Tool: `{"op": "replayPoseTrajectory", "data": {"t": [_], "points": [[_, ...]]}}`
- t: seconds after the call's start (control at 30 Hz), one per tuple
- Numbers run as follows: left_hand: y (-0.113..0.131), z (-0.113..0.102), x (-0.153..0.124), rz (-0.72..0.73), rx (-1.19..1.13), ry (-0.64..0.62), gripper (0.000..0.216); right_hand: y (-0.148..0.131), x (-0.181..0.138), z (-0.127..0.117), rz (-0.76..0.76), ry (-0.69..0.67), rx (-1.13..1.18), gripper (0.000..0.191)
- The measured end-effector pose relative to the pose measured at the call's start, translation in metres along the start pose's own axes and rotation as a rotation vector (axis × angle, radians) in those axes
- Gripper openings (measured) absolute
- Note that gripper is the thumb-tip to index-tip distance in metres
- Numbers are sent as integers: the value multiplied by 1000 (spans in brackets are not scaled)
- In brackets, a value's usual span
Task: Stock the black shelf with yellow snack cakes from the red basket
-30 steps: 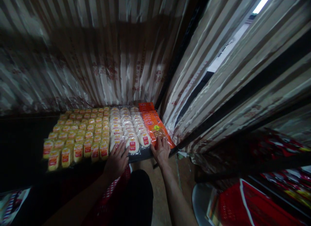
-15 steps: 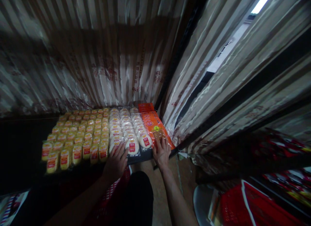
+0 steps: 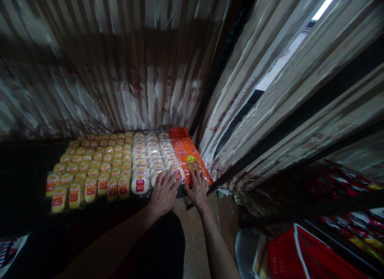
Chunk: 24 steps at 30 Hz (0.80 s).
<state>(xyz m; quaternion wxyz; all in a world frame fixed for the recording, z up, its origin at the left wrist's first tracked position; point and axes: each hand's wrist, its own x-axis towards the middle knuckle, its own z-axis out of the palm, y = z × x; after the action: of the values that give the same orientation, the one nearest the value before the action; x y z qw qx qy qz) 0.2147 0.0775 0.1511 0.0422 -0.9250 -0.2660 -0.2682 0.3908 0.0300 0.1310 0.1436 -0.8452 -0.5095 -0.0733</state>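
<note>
Rows of white round crackers in clear wrappers point(image 3: 140, 179) lie overlapped on a dark shelf point(image 3: 102, 207). My left hand point(image 3: 164, 189) rests with fingers outstretched on the front packs of the two right-hand cracker rows. Flat on the shelf to their right are orange snack packets point(image 3: 186, 153), the front one with a window showing brown sticks. My right hand point(image 3: 197, 187) lies on the front end of that orange packet, fingers spread. Left of the crackers stand several rows of yellow wrapped cakes point(image 3: 90, 188) with red labels. Neither hand has lifted anything.
Pleated, printed plastic sheeting point(image 3: 135, 71) hangs behind the shelf and along the right side, beside a dark upright post point(image 3: 220, 67). At lower right are a red basket point(image 3: 297, 251), a grey round stool point(image 3: 244, 251) and a rack of red packets point(image 3: 357, 227).
My left hand has moved right, from the left and middle cracker rows to the middle and right ones. My right hand stays on the orange packet. The view has shifted slightly.
</note>
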Motion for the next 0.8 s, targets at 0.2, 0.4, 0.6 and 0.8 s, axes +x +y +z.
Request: {"op": "replayPoseTrajectory", "data": {"t": [0.2,0.4,0.6,0.8], "points": [[1,13,20,-6,50,-108,42,10,2,6,-47,11,17,62],[-7,17,8,11,78,-72,44,16,10,16,-111,30,29,60],[-6,19,6,2,75,-43,46,10,9,13,-95,104,56,51],[-6,24,3,-12,45,-11,43,14,8,-2,-84,-26,67,60]]}}
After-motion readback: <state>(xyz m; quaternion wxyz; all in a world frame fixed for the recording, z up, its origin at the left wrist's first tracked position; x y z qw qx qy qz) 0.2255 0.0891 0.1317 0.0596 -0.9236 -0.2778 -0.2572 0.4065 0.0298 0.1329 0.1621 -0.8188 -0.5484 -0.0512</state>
